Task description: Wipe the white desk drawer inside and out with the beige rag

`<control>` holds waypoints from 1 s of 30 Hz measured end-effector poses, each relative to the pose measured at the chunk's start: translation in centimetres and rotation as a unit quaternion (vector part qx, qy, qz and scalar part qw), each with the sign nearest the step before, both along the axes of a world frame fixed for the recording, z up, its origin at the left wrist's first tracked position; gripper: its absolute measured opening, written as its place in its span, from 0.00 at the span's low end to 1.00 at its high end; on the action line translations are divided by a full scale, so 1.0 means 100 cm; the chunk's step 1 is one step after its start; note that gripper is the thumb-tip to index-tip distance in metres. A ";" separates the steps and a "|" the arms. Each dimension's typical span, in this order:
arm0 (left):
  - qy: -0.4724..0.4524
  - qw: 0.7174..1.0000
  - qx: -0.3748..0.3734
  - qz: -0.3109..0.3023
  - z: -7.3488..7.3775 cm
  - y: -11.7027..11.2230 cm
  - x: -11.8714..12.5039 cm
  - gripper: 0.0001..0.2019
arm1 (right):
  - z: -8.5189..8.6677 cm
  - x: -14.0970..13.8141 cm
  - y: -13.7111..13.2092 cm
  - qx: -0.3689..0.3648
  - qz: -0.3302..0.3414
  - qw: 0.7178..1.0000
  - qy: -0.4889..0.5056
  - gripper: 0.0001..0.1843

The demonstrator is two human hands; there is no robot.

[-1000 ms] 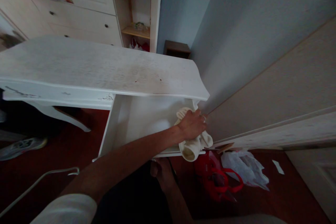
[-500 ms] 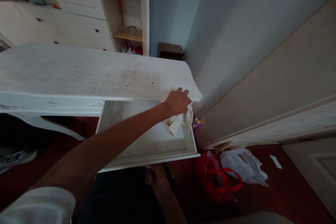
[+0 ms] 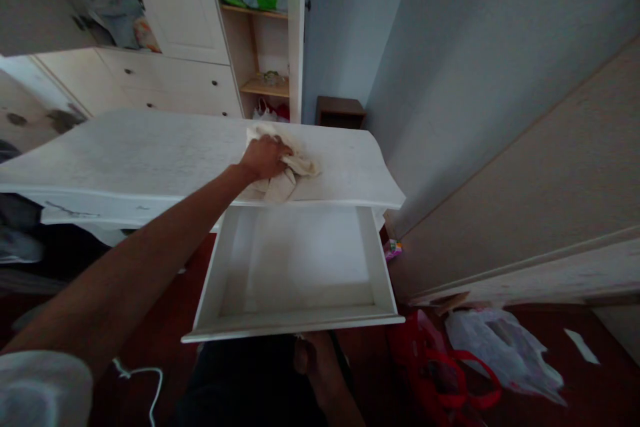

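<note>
My left hand (image 3: pixel 267 157) presses a crumpled cream cloth (image 3: pixel 283 183) onto the white tabletop (image 3: pixel 345 163), fingers curled over the folds. Just below the tabletop's front edge, a white drawer (image 3: pixel 305 253) stands pulled out, with nothing lying inside. My right hand (image 3: pixel 313 355) is closed at the middle of the drawer's front, below its top rim. The exact part it grips is hidden under the rim. Faint grey marks show on the left stretch of the tabletop.
Behind the table stands a white cabinet (image 3: pixel 175 73) with an open door. A grey wall (image 3: pixel 480 93) rises at the right. On the floor lie a red bag (image 3: pixel 425 360), a white plastic bag (image 3: pixel 500 347) and a white cord (image 3: pixel 150 370).
My left hand has moved the cloth from the drawer's right side up and left onto the tabletop. The dark smudges seen there are now covered or gone. My right hand stays at the drawer front.
</note>
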State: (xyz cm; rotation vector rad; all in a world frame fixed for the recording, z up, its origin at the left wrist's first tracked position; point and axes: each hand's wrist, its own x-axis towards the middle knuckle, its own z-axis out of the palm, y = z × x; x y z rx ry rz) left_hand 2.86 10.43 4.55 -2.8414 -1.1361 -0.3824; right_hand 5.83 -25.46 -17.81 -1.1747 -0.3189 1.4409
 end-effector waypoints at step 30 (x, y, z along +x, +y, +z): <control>-0.180 0.979 -0.075 -0.069 -0.067 0.034 -0.087 0.42 | 0.044 -0.008 0.019 0.042 -0.100 0.993 -0.043 0.30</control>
